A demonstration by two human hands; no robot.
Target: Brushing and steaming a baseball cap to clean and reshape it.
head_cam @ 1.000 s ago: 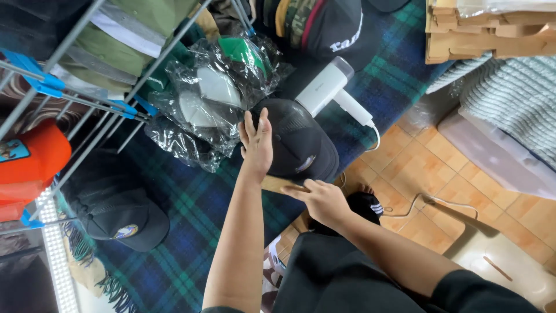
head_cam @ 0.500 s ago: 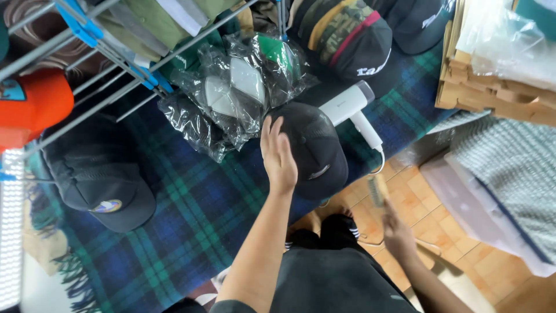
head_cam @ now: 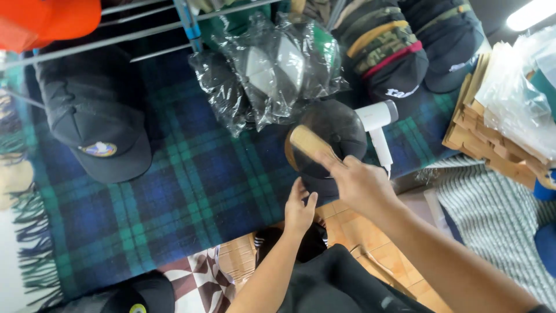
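Note:
My right hand (head_cam: 362, 184) grips a wooden brush (head_cam: 310, 145) and holds it over a black cap (head_cam: 336, 130) that lies on a blue-green plaid blanket (head_cam: 174, 191). My left hand (head_cam: 299, 210) is at the cap's near edge, fingers together and touching its brim at the blanket's edge. A white handheld steamer (head_cam: 377, 124) lies just right of the cap.
Caps wrapped in clear plastic (head_cam: 272, 69) lie behind the black cap. A dark cap with a round patch (head_cam: 98, 124) sits at left, an orange cap (head_cam: 46, 20) top left, stacked caps (head_cam: 394, 52) at the back right, and wooden pieces with plastic bags (head_cam: 498, 116) at right.
My right hand rose from below the table edge and brought the brush onto the black cap. My left hand slid from the cap's crown down to its near brim.

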